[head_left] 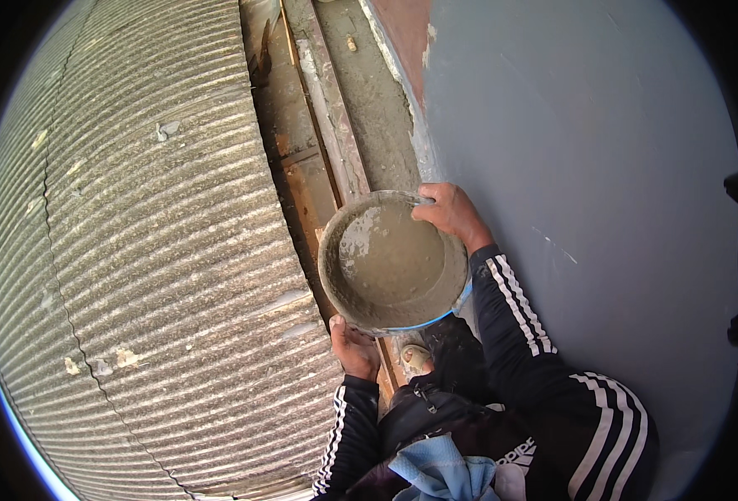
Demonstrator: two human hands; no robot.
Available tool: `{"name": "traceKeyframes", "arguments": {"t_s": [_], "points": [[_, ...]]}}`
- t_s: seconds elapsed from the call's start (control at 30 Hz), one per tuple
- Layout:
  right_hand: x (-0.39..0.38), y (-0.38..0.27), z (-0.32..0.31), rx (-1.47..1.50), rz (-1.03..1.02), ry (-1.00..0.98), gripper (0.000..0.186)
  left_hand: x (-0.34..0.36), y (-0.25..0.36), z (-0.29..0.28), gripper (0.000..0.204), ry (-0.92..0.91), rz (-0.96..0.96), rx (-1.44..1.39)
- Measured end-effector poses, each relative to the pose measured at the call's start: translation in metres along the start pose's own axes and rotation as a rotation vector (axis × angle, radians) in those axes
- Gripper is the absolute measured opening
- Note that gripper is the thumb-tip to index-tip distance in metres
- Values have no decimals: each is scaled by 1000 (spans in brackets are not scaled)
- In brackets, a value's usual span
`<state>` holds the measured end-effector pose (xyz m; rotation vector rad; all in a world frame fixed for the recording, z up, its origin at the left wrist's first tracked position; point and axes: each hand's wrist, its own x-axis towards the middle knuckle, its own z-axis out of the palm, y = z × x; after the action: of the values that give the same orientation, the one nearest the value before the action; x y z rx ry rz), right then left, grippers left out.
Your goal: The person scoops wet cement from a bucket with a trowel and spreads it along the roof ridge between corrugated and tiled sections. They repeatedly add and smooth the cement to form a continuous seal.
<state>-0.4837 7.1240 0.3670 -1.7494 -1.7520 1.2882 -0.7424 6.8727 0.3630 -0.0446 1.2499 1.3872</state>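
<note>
Bucket (329, 275) with wet cement (398, 259) is held by us between the ribbed roof (160, 250) and the grey wall (586, 167), our right hand (452, 215) grasping its far rim (386, 194), while our left hand (355, 349) supports its near left side, and we cannot tell how those hidden fingers are placed. If 1 of our 2 hands slips on the dirty rim, we think the bucket could tilt and spill.

We look down into a round bucket (330, 281) holding wet grey mix (396, 259). Our right hand (454, 215) grips its far right rim; our left hand (355, 351) meets its near left edge, apparently supporting it from below. Ridged roofing (160, 250) spreads to our left, a smooth grey wall (594, 167) stands at our right, and a rough ledge (377, 125) runs between.
</note>
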Motion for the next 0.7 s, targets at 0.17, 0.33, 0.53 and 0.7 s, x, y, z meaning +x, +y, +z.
{"name": "traceKeyframes", "arguments": {"t_s": [0.17,0.33,0.53,0.7], "points": [[-11,-21,-3,65,-85,-9,34,-31,43,9,47,-88,45,-45],[-39,-58,-12,189,-69,-65,30,-75,97,26,45,-177,123,-122],[7,-65,-8,232,-251,-33,30,-55,129,53,40,-129,133,-106],[126,-17,7,197,-12,-126,39,72,122,94,36,38,39,45]]}}
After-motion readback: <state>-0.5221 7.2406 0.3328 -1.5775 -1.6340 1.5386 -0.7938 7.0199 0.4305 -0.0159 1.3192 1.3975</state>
